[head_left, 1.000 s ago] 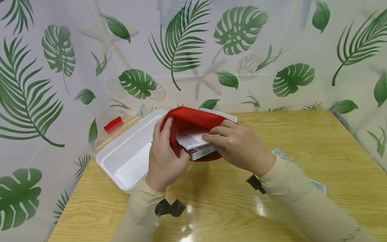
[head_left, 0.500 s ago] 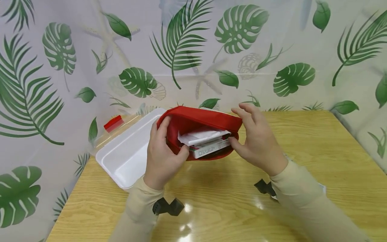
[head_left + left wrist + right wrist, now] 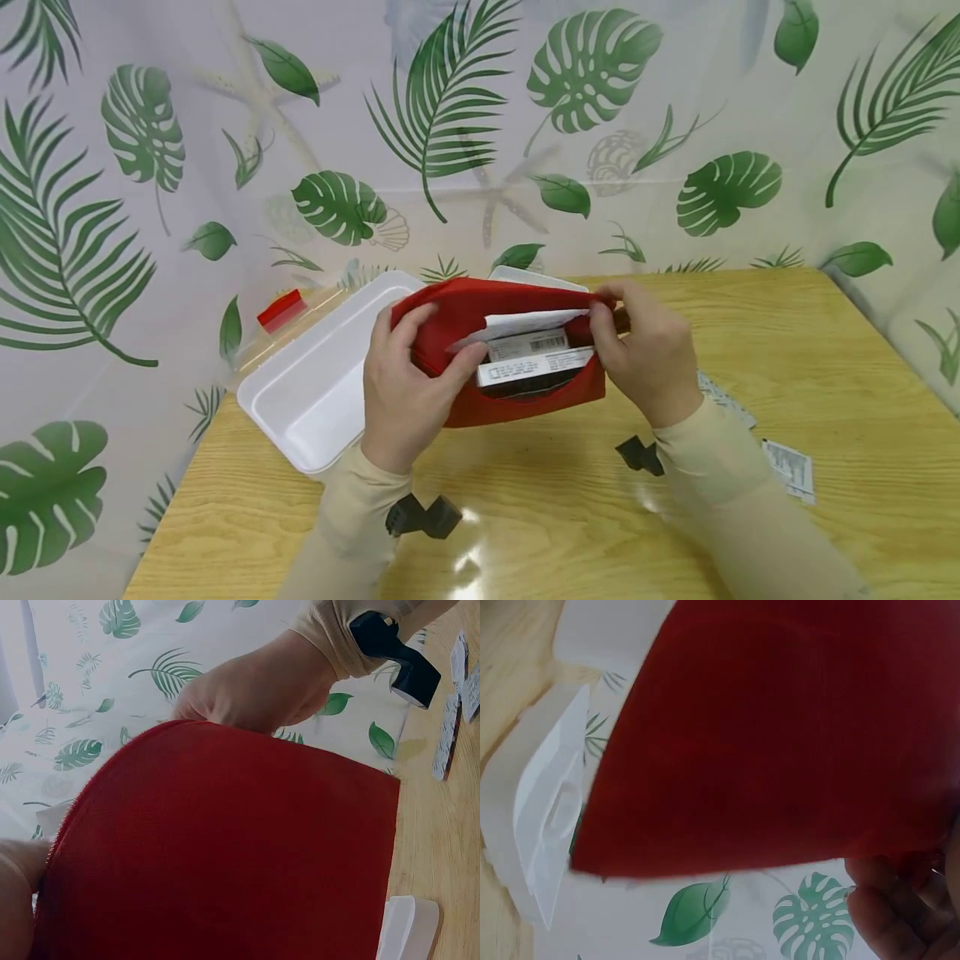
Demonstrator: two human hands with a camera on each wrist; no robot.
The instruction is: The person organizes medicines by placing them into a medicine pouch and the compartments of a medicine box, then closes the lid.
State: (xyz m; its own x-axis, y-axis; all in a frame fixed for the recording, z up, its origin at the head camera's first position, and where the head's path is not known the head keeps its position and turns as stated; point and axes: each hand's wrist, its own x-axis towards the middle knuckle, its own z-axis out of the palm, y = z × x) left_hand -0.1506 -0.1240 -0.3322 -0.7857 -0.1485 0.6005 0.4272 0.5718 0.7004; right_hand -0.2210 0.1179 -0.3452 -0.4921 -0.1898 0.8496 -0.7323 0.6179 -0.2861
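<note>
A red fabric pouch (image 3: pixel 525 412) is held above the table with its mouth spread toward me. Inside it stand a white printed carton (image 3: pixel 532 367), another carton with a barcode (image 3: pixel 528 344) and a folded white paper or packet (image 3: pixel 536 320). My left hand (image 3: pixel 411 383) grips the pouch's left side, thumb at the opening near the cartons. At the right end, my right hand (image 3: pixel 651 350) pinches the rim between thumb and fingers. The pouch's plain outer face fills much of the left wrist view (image 3: pixel 225 840); a zipper edge shows there. The pouch's bottom is partly hidden.
A white plastic bin (image 3: pixel 300 400) with a clear lid and red clip (image 3: pixel 282 310) stands at the left. Behind the pouch is another white plastic piece (image 3: pixel 540 278). A blister pack (image 3: pixel 726 400) and a printed sachet (image 3: pixel 791 468) lie on the wooden table (image 3: pixel 562 517) at right.
My right hand has left the packet inside, opened, and now pinches the pouch's right rim. The pouch has tipped and widened, showing its front face and the barcode carton. The left hand keeps its grip.
</note>
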